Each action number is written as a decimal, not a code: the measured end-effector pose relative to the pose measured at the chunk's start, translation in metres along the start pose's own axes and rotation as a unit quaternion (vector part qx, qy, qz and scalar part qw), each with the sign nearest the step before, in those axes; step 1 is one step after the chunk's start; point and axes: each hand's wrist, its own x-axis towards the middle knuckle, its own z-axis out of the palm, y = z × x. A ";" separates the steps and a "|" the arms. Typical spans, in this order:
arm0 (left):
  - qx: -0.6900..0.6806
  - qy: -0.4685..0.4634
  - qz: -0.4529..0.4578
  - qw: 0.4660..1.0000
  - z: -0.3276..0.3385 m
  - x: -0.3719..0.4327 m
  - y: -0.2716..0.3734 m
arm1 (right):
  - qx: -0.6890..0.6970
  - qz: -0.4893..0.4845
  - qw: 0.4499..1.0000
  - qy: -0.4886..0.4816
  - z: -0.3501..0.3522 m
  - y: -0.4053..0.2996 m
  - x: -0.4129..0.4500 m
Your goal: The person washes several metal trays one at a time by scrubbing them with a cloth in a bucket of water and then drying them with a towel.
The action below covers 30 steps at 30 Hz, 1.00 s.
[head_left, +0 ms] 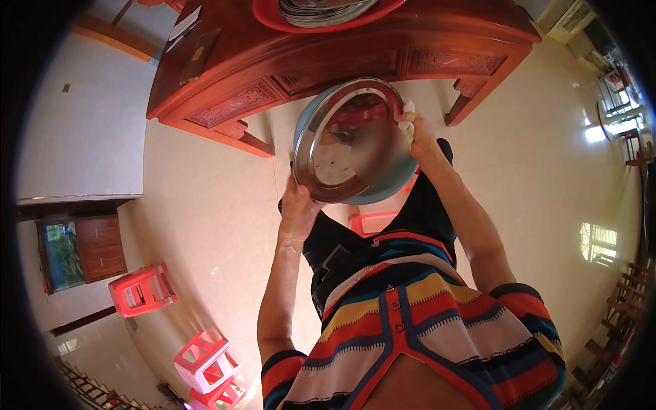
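Observation:
A shiny round metal tray (324,183) is held tilted over a light-blue basin (400,179), its polished face mirroring the surroundings. My left hand (300,207) grips the lower left rim of the tray. At the upper right rim is my right hand (421,137), with a crumpled whitish-yellow cloth (407,125) pressed between its fingers and the tray. The basin is partly hidden beneath the tray, between my knees.
A carved red wooden table (338,56) stands ahead, bearing a red basin (328,28) with stacked metal plates (328,14) and a dark wooden piece (201,56). Red plastic stools (142,291) are at lower left. Part of a red stool (376,218) shows between my legs.

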 end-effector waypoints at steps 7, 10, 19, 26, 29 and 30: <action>-0.135 -0.015 -0.090 0.987 0.009 0.000 0.001 | -0.149 -0.038 0.988 0.031 -0.009 0.007 0.005; -0.090 0.008 -0.081 0.993 0.008 -0.003 0.003 | -0.321 -0.075 0.943 0.046 -0.006 0.002 0.003; -0.062 0.027 -0.086 0.994 0.011 0.000 -0.010 | -0.701 -0.323 0.636 0.017 0.056 0.020 -0.011; -0.064 0.030 -0.095 0.993 0.015 0.005 0.000 | -0.795 -0.319 0.515 0.004 0.048 0.030 -0.014; -0.056 0.017 -0.091 0.994 0.017 0.009 -0.004 | -0.756 -0.378 0.534 0.016 0.055 0.043 -0.007; -0.061 0.022 -0.099 0.993 0.025 0.009 -0.001 | -0.719 -0.437 0.540 0.001 0.058 0.048 -0.003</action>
